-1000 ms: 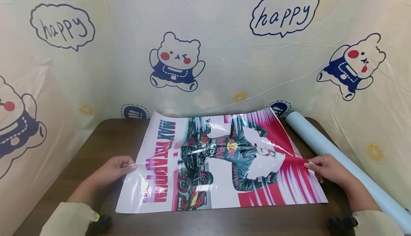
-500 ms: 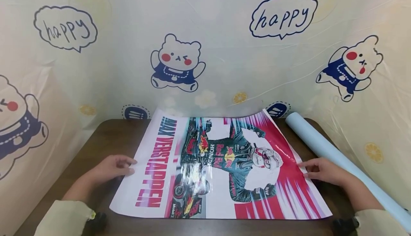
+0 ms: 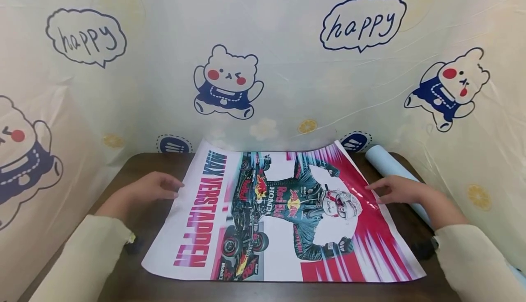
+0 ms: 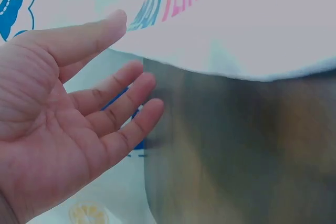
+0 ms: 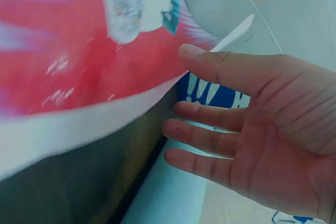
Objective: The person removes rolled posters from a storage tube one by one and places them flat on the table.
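Observation:
A large glossy poster [image 3: 283, 247] lies sideways on the brown table, showing a racing driver, a race car and "MAX VERSTAPPEN" lettering. Its far corners and near-left corner curl up. My left hand [image 3: 152, 188] is at its left edge, fingers extended and loosely spread; the left wrist view shows the palm and thumb [image 4: 86, 40] near the white border, with nothing gripped. At the red right edge is my right hand [image 3: 404, 190], with its fingers likewise extended. In the right wrist view the thumb [image 5: 226, 69] is close to the border; whether it touches is unclear.
A light blue roll [image 3: 388, 163] lies along the table's right side, partly hidden behind my right hand and forearm. The dark brown table [image 3: 164, 290] shows around the poster. A patterned cloth [image 3: 287, 87] with bears and "happy" bubbles hangs behind and beside the table.
Both hands pinched the poster's side edges a second ago; they have let go and moved farther back along them. The poster has settled flatter, its near edge closer to me.

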Action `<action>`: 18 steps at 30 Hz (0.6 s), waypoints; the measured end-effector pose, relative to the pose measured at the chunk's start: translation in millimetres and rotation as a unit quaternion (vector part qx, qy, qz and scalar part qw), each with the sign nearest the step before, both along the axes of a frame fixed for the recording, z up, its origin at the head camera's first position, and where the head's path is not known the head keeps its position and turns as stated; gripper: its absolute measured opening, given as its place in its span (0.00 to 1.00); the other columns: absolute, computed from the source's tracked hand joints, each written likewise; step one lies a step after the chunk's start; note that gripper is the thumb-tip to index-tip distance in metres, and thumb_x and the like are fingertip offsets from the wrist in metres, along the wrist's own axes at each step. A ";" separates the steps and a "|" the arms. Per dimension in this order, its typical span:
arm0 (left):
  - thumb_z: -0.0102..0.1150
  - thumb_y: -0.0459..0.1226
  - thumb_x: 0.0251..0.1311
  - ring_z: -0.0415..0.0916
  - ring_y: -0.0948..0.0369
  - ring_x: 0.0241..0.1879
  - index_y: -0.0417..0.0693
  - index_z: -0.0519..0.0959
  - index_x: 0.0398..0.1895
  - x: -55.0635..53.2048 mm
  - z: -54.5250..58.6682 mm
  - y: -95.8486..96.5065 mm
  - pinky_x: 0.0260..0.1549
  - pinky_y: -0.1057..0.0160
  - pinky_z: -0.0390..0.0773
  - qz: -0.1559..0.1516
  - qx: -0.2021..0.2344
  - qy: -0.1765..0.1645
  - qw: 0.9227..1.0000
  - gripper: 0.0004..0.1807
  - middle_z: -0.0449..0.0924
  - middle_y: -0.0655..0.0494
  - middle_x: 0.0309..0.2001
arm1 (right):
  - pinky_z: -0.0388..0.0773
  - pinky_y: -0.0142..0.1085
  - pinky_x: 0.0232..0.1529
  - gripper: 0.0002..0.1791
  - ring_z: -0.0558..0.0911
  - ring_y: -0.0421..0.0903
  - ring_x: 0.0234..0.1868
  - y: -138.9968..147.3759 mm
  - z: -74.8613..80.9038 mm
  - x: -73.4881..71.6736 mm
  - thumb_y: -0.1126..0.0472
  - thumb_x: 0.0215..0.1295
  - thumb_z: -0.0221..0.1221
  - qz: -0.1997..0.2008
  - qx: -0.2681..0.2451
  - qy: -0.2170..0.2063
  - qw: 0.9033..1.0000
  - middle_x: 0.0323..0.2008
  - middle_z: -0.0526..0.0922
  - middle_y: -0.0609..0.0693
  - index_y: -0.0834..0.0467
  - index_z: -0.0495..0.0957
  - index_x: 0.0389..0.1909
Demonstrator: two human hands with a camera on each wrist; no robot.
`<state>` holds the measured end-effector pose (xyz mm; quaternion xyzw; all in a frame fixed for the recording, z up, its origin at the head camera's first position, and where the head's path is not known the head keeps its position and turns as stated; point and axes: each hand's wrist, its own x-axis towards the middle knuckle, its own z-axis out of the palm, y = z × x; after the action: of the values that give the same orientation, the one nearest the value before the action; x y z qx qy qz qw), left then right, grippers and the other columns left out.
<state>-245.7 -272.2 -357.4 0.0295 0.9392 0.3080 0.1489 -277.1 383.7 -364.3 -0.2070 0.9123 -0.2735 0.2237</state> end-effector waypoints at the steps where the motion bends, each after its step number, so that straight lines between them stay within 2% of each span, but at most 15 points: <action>1: 0.70 0.45 0.55 0.75 0.44 0.53 0.44 0.77 0.59 -4.4 1.7 3.1 0.47 0.37 0.77 0.008 0.004 -0.005 1.000 0.29 0.76 0.42 0.55 | 0.83 0.45 0.42 0.31 0.75 0.64 0.53 -4.0 1.8 -3.4 0.60 0.58 0.68 -0.007 0.003 -0.002 1.000 0.56 0.74 0.67 0.66 0.73 0.62; 4: 0.70 0.44 0.55 0.72 0.41 0.55 0.44 0.77 0.59 -18.1 0.8 10.9 0.48 0.36 0.75 0.028 0.010 -0.013 0.999 0.28 0.74 0.39 0.58 | 0.83 0.47 0.43 0.31 0.74 0.66 0.54 -13.8 0.1 -11.9 0.60 0.59 0.67 -0.029 0.005 0.006 1.000 0.56 0.73 0.68 0.64 0.73 0.63; 7: 0.69 0.42 0.56 0.70 0.39 0.57 0.45 0.77 0.60 -30.8 -7.4 15.9 0.50 0.35 0.73 0.048 0.022 -0.021 0.998 0.27 0.71 0.37 0.60 | 0.83 0.48 0.42 0.30 0.72 0.67 0.55 -20.6 -9.9 -17.7 0.60 0.59 0.67 -0.066 -0.006 0.027 0.997 0.56 0.72 0.68 0.63 0.73 0.63; 9: 0.68 0.42 0.57 0.68 0.38 0.58 0.45 0.76 0.61 -37.5 -14.1 16.5 0.51 0.33 0.72 0.061 0.024 -0.021 0.998 0.28 0.70 0.37 0.62 | 0.83 0.47 0.41 0.30 0.71 0.67 0.55 -23.5 -19.5 -21.2 0.61 0.60 0.66 -0.100 -0.033 0.042 0.994 0.56 0.72 0.69 0.64 0.72 0.64; 14: 0.67 0.43 0.58 0.67 0.36 0.59 0.48 0.67 0.70 -46.8 -31.1 10.9 0.50 0.34 0.72 0.104 0.056 -0.016 0.993 0.36 0.64 0.36 0.65 | 0.84 0.46 0.40 0.33 0.72 0.66 0.55 -23.2 -42.1 -28.0 0.62 0.63 0.64 -0.185 -0.122 0.065 0.973 0.60 0.67 0.70 0.63 0.66 0.68; 18: 0.66 0.45 0.60 0.63 0.35 0.62 0.51 0.61 0.74 -47.8 -44.9 4.4 0.52 0.33 0.70 0.152 0.103 -0.023 0.983 0.40 0.58 0.37 0.70 | 0.84 0.44 0.40 0.34 0.77 0.61 0.50 -18.2 -54.0 -32.3 0.62 0.68 0.59 -0.237 -0.179 0.051 0.953 0.61 0.66 0.70 0.60 0.60 0.73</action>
<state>-293.5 -267.9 -402.3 -0.1051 0.8921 0.4231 0.1182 -309.4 365.5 -418.3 -0.0349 0.8815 -0.4665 0.0644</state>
